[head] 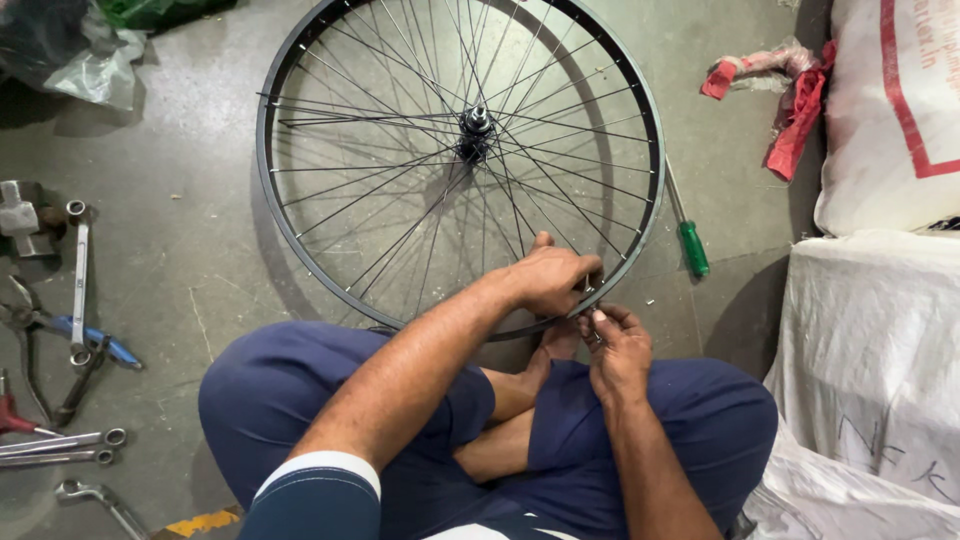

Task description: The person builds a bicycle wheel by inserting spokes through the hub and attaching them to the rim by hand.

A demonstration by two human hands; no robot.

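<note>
Right hand [618,345] nearest, fingertips pinched on small metal part, too small to identify, just under rim. Left hand [553,278] curled over near edge of black spoked bicycle wheel [300,255] lying on grey concrete floor [190,270]. Green-handled screwdriver [691,245] beside rim, right. Steel spanners [78,285] on floor, left.
</note>
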